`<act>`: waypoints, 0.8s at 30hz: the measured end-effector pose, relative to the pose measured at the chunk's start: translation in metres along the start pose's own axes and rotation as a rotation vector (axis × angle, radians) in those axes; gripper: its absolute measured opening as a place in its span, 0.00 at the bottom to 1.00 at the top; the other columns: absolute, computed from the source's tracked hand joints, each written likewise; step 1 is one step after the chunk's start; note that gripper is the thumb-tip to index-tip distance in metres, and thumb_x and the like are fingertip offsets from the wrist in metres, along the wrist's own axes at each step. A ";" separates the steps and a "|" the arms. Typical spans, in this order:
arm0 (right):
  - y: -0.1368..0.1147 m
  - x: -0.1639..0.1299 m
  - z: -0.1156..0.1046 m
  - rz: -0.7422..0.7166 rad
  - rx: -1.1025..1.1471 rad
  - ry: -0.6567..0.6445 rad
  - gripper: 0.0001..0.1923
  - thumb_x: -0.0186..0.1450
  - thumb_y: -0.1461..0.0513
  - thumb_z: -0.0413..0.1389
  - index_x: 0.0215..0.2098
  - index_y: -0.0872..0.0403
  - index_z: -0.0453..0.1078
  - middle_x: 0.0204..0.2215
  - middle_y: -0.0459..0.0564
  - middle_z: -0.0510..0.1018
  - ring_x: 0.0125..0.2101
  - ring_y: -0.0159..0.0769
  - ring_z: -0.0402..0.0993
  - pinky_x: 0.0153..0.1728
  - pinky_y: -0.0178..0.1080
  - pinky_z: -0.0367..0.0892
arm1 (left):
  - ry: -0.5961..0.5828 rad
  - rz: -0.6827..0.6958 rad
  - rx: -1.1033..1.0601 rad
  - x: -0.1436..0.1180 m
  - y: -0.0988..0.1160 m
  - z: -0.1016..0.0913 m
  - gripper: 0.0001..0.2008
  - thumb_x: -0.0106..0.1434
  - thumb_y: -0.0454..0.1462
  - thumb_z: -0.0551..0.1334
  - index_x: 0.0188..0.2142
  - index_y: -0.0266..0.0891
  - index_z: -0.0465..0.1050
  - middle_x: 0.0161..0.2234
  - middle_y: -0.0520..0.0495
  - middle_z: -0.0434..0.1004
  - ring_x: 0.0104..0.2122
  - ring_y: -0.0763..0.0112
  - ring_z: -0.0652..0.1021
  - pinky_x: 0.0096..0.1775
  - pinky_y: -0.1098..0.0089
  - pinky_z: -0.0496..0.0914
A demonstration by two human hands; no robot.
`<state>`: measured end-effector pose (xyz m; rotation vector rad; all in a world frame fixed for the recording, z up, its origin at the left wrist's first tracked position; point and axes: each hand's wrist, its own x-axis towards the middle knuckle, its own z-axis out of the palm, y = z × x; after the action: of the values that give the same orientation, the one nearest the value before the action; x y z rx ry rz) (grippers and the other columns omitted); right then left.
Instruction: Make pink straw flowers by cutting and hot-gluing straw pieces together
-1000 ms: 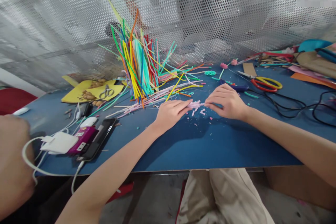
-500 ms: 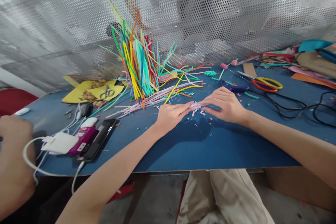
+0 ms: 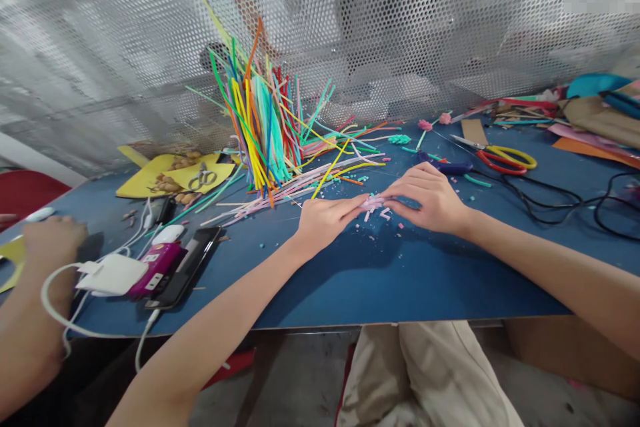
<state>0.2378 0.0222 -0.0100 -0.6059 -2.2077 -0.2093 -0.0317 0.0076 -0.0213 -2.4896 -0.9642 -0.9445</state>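
Centrally, lilac piece (image 3: 373, 202) lies between left hand (image 3: 324, 219) and right hand (image 3: 424, 199), both pinching it.

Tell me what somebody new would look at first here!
Probably the tall, colourful bunch of sticks toward the back of the blue table. Next, near the middle, the left hand and right hand pinching a small pinkish piece. Red-and-yellow-handled scissors lie farther right.
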 end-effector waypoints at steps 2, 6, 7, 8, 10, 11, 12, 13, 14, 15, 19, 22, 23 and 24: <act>-0.001 0.000 0.000 0.009 0.000 -0.001 0.05 0.69 0.59 0.59 0.43 0.48 0.77 0.38 0.44 0.85 0.37 0.35 0.79 0.45 0.44 0.65 | 0.006 0.005 0.005 -0.001 -0.001 0.001 0.13 0.73 0.43 0.61 0.54 0.52 0.79 0.40 0.53 0.86 0.34 0.72 0.85 0.29 0.74 0.73; -0.002 0.000 -0.002 0.009 0.016 -0.003 0.11 0.67 0.56 0.61 0.47 0.50 0.75 0.40 0.47 0.84 0.38 0.37 0.79 0.44 0.44 0.65 | 0.034 0.004 0.016 -0.002 -0.002 0.001 0.13 0.72 0.41 0.62 0.53 0.53 0.79 0.40 0.55 0.86 0.31 0.72 0.85 0.27 0.73 0.72; -0.002 -0.001 -0.001 0.014 0.019 -0.010 0.15 0.67 0.55 0.62 0.50 0.50 0.74 0.40 0.48 0.84 0.39 0.38 0.79 0.44 0.44 0.65 | 0.033 0.003 0.013 -0.002 -0.002 0.001 0.13 0.72 0.41 0.62 0.53 0.54 0.79 0.40 0.55 0.86 0.31 0.72 0.85 0.27 0.73 0.71; -0.001 -0.001 -0.001 0.021 0.018 -0.019 0.18 0.66 0.54 0.62 0.52 0.51 0.73 0.40 0.48 0.84 0.39 0.39 0.79 0.44 0.44 0.65 | 0.026 0.002 0.008 -0.002 -0.002 0.001 0.13 0.72 0.41 0.62 0.53 0.54 0.79 0.40 0.55 0.86 0.32 0.72 0.85 0.27 0.73 0.71; -0.001 -0.002 0.001 0.028 0.009 -0.043 0.21 0.67 0.54 0.61 0.56 0.51 0.72 0.41 0.49 0.84 0.40 0.39 0.79 0.43 0.44 0.65 | -0.001 -0.005 -0.002 -0.001 -0.001 0.000 0.13 0.73 0.41 0.61 0.53 0.54 0.80 0.41 0.54 0.86 0.33 0.70 0.85 0.28 0.72 0.72; 0.000 -0.002 0.002 0.025 0.004 -0.054 0.21 0.67 0.54 0.61 0.56 0.51 0.72 0.41 0.50 0.84 0.41 0.40 0.79 0.43 0.43 0.65 | -0.017 -0.011 -0.005 -0.001 -0.001 0.000 0.13 0.73 0.41 0.60 0.53 0.54 0.80 0.41 0.54 0.86 0.33 0.70 0.85 0.29 0.71 0.72; 0.001 -0.003 0.003 0.017 0.001 -0.061 0.20 0.68 0.54 0.60 0.56 0.51 0.72 0.42 0.50 0.84 0.41 0.39 0.79 0.43 0.43 0.65 | -0.032 -0.016 -0.005 0.000 0.000 0.000 0.13 0.73 0.42 0.59 0.53 0.54 0.80 0.41 0.54 0.86 0.34 0.69 0.85 0.29 0.71 0.72; 0.001 -0.003 0.003 0.010 -0.002 -0.065 0.19 0.68 0.54 0.60 0.55 0.51 0.72 0.43 0.50 0.84 0.41 0.39 0.79 0.43 0.43 0.65 | -0.044 -0.019 -0.005 0.000 0.000 -0.001 0.13 0.74 0.42 0.59 0.53 0.54 0.80 0.41 0.54 0.86 0.34 0.69 0.85 0.29 0.71 0.73; 0.001 -0.003 0.004 0.004 -0.002 -0.068 0.18 0.68 0.54 0.60 0.54 0.51 0.73 0.43 0.50 0.84 0.40 0.39 0.79 0.43 0.43 0.65 | -0.048 -0.019 -0.005 0.000 0.001 -0.001 0.13 0.74 0.42 0.59 0.52 0.54 0.80 0.41 0.54 0.86 0.34 0.70 0.85 0.30 0.71 0.73; 0.001 -0.003 0.005 0.002 -0.001 -0.069 0.17 0.69 0.54 0.60 0.53 0.50 0.74 0.43 0.50 0.84 0.40 0.38 0.79 0.43 0.43 0.65 | -0.044 -0.016 -0.005 0.001 0.001 -0.002 0.13 0.74 0.42 0.59 0.52 0.54 0.80 0.41 0.54 0.86 0.34 0.70 0.85 0.30 0.71 0.73; 0.000 -0.002 0.004 0.009 0.004 -0.061 0.12 0.69 0.55 0.60 0.48 0.50 0.75 0.41 0.48 0.84 0.39 0.37 0.79 0.42 0.42 0.65 | 0.001 0.018 -0.001 0.002 0.002 -0.003 0.12 0.73 0.42 0.60 0.50 0.53 0.81 0.41 0.56 0.85 0.34 0.71 0.85 0.29 0.71 0.73; 0.000 -0.001 0.004 0.007 0.000 -0.067 0.10 0.70 0.56 0.59 0.46 0.51 0.75 0.40 0.47 0.84 0.38 0.36 0.79 0.42 0.42 0.64 | 0.035 0.046 -0.004 0.002 0.002 -0.003 0.11 0.72 0.40 0.62 0.51 0.52 0.80 0.41 0.59 0.85 0.33 0.74 0.85 0.29 0.73 0.73; 0.000 -0.001 0.004 0.005 -0.001 -0.069 0.10 0.70 0.56 0.59 0.46 0.50 0.75 0.40 0.47 0.84 0.38 0.36 0.79 0.42 0.42 0.64 | 0.043 0.050 -0.005 0.002 0.002 -0.003 0.11 0.72 0.39 0.62 0.51 0.52 0.80 0.41 0.59 0.85 0.34 0.75 0.85 0.29 0.73 0.73; 0.001 -0.001 0.004 0.003 -0.003 -0.071 0.10 0.70 0.56 0.59 0.46 0.50 0.75 0.40 0.47 0.85 0.38 0.36 0.78 0.42 0.42 0.64 | 0.046 0.050 -0.004 0.002 0.002 -0.003 0.11 0.72 0.39 0.63 0.51 0.52 0.80 0.41 0.60 0.85 0.34 0.75 0.85 0.29 0.73 0.73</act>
<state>0.2359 0.0238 -0.0138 -0.6272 -2.2749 -0.1919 -0.0302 0.0055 -0.0180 -2.4722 -0.8816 -0.9850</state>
